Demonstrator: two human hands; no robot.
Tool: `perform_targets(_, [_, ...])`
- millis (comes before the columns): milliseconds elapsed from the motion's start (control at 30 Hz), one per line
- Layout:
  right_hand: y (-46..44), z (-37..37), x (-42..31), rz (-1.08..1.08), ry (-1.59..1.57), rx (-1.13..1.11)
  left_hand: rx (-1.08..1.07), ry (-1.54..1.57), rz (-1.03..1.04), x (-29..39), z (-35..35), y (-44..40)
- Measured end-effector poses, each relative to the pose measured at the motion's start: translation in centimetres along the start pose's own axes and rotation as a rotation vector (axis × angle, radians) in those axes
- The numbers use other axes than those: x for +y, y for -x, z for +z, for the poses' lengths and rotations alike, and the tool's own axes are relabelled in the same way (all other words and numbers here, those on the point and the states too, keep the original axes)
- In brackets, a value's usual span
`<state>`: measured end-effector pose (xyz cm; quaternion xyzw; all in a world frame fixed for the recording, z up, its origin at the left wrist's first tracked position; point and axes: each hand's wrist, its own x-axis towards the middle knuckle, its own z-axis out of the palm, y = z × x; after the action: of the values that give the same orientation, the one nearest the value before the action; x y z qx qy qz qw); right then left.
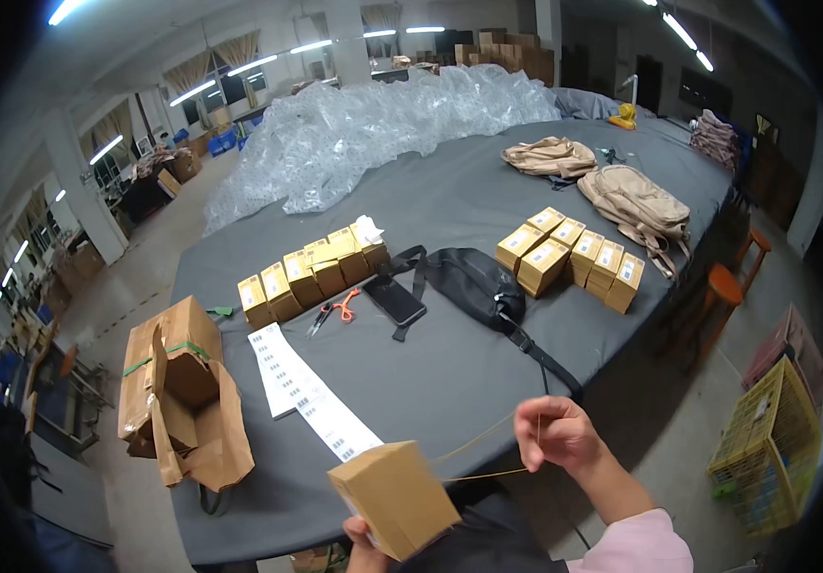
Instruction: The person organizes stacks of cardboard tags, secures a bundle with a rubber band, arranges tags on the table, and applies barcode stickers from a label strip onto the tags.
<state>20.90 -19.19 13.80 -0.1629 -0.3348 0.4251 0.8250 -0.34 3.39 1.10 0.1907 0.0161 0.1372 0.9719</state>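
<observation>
At the table's near edge, my left hand [362, 537] is closed on a thick stack of brown cards [397, 498], gripping its lower left side. To the right, my right hand [556, 435] has its fingers curled around a thin yellow rubber band [481, 476]. The band is stretched in two strands back towards the stack; its far end is hidden there. Beyond the stack lies a long strip of white printed labels [301, 396]. Orange-handled scissors [345, 306] and a black phone [395, 301] rest farther up the grey-covered table [335, 516].
An open cardboard box [171, 353] stands at left. Banded card stacks sit in a left row [301, 277] and a right group [564, 256]. A black waist bag [473, 284], beige backpacks [633, 202] and heaped clear plastic [383, 119] lie beyond. A yellow crate [765, 458] is on the floor.
</observation>
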Motion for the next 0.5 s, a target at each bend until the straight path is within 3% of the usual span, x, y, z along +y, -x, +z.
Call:
perform_targets(167, [-1.3,3.0,-0.8,0.083,0.278,0.225,-0.118,-0.016,0.001,-0.4,6.7,-2.2])
perform_targets(233, [-2.0,4.1,-1.0,-0.134,0.305,0.142,-0.171,-0.02,-0.004,-0.2,7.9,-1.7])
perform_targets(300, [-1.7,4.0,-1.1,-0.094,0.376,0.145,-0.141,-0.05,-0.085,0.9,7.1,-2.0])
perform_targets(367, [-1.8,3.4,-0.4,0.0,0.698,-0.047,-0.077,-0.156,-0.229,1.9,4.9,-2.0])
perform_targets(433, [-2.9,3.7,-0.3,0.065,0.764,-0.076,0.015,-0.457,-0.364,2.5,6.6,-2.5])
perform_targets(500, [-4.5,3.9,-0.3,0.111,1.179,-0.227,-0.033,-0.721,-0.426,2.7,9.1,-3.5])
